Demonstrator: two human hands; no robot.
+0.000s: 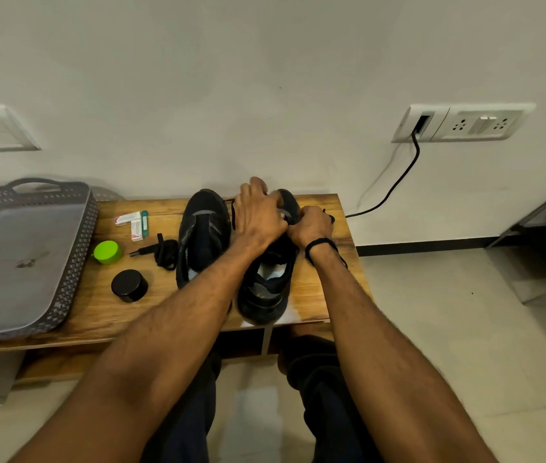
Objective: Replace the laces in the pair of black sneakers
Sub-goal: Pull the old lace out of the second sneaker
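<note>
Mostly hidden: the front and eyelets of the right sneaker [264, 295] sit under both hands. The left forearm crosses the heel end of the left sneaker [203, 228].
Hard to make out: the left hand's fingertips are blurred, and the print on the small cartons [132, 223] is too small to read.
Cut off: the grey basket [74, 255] runs out of the picture on the left.
Left hand [258, 215]: its fingers are bent over the toe end of the right sneaker. I cannot tell whether it pinches anything.
Right hand [311, 225]: it is curled tight on the lace [232, 215] at the sneaker's right side, with a black wristband [320, 243] behind it.
Hands together: they touch each other above the sneaker's upper.
Lace: one thin black strand loops out just left of the left hand, and a dark end shows past the right knuckles.
Sneakers' place: both stand side by side on the wooden tabletop [104, 305], toes to the wall. The right sneaker's heel is at the near edge.
Sneakers' look: both are black with grey panels, and a pale insole shows in each opening.
Spare lace [164, 252]: it lies coiled and black just left of the left sneaker.
Nearby: a green jar [107, 252] and a black round tin [129, 285] stand between the basket and the sneakers.
Wall: a black cable [395, 185] hangs from the socket plate [462, 123].
</note>
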